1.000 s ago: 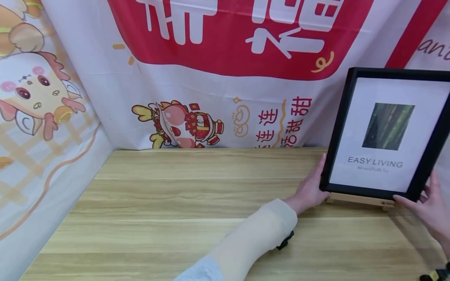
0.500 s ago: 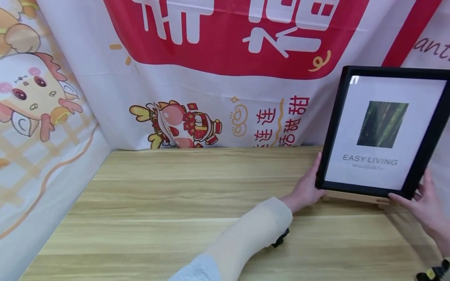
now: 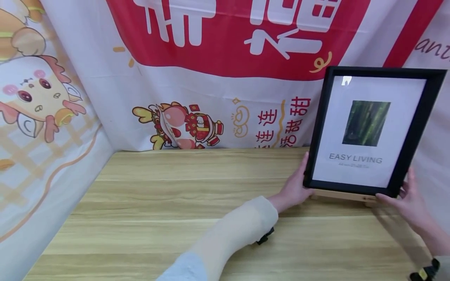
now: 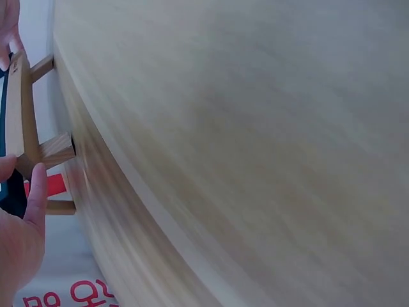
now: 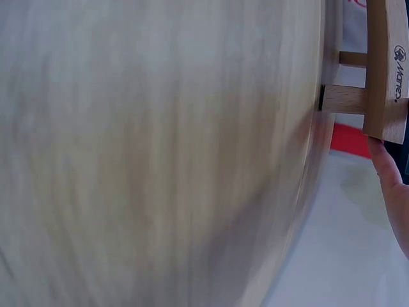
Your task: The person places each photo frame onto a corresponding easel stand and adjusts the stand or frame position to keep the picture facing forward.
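Observation:
A black picture frame point(image 3: 368, 132) with a white "EASY LIVING" sheet and a small green picture leans back on a wooden easel point(image 3: 342, 195) at the table's right. My left hand point(image 3: 293, 187) holds the lower left corner of the frame and easel. At the lower right corner, my right hand point(image 3: 409, 203) grips from the side, its thumb at the front. In the left wrist view, fingers of my left hand point(image 4: 25, 236) touch the end of the easel's ledge point(image 4: 22, 115). The right wrist view has a finger of my right hand point(image 5: 391, 185) against the ledge's other end.
The wood-grain table point(image 3: 158, 218) stretches left and forward of the easel. A white cloth with red print point(image 3: 228, 47) hangs behind it. Another cloth with cartoon figures point(image 3: 38, 93) hangs along the left side.
Both hands have moved left together with the frame and easel along the table. The frame's right edge now shows fully. Both hands keep their hold.

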The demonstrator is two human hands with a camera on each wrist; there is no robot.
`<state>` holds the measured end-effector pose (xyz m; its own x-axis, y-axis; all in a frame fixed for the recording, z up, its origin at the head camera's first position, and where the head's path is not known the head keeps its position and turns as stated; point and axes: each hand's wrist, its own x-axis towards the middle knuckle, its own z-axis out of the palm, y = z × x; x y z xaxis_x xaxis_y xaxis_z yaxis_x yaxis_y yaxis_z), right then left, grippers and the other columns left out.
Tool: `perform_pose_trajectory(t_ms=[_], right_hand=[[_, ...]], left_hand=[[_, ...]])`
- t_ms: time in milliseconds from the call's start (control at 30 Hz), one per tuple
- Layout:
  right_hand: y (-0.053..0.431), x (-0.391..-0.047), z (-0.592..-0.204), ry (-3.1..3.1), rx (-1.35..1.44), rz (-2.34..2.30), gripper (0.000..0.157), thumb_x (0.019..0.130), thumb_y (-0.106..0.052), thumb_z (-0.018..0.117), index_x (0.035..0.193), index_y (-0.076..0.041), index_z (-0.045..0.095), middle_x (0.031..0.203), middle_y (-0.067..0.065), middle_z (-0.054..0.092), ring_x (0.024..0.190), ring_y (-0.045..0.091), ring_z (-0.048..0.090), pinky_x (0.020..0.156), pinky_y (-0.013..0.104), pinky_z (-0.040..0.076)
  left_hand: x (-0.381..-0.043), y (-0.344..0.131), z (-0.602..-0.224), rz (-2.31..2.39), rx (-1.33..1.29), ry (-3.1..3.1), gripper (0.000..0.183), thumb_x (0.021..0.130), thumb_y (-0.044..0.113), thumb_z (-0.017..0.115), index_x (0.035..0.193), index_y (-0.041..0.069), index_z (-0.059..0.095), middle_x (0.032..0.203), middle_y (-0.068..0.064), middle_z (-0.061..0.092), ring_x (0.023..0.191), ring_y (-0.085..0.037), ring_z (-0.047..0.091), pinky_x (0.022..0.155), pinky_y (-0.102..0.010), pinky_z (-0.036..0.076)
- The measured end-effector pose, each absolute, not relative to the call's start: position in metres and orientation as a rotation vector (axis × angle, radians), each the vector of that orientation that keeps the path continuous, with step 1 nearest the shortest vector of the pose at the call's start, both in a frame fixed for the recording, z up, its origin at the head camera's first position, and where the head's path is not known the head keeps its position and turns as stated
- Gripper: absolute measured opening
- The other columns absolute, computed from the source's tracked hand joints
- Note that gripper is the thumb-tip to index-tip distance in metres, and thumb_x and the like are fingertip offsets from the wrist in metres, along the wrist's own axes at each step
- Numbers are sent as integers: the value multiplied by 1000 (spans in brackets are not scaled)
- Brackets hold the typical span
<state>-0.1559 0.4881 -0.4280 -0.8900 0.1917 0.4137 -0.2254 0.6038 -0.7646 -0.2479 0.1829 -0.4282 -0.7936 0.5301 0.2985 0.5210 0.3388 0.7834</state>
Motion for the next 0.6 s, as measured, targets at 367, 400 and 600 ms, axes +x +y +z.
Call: perform_pose_trajectory(t_ms=[367,400,600], right_hand=[[461,-164,-425,-2367,142,1247,116,79,17,68,156,-32,-4,144,-3,32,122,-1,38,84,3,36],[459,-165,-425,-2377,141,1252,116,80,16,68,156,-32,-6,147,0,30,124,0,36,85,3,35],[443,-168,-426,-2415,145,1267,116,83,13,68,154,-32,-12,155,14,20,130,4,30,90,2,32]], left_hand=[[-245,151,-428,1543,937,2506,126,79,0,78,149,45,-17,159,0,18,130,-16,44,103,-22,38],[-245,148,-427,1550,926,2503,126,79,0,78,150,46,-16,159,0,19,128,-17,46,101,-22,40],[-243,129,-425,1559,854,2504,127,78,0,78,149,48,-15,158,-1,22,128,-20,48,99,-24,43]])
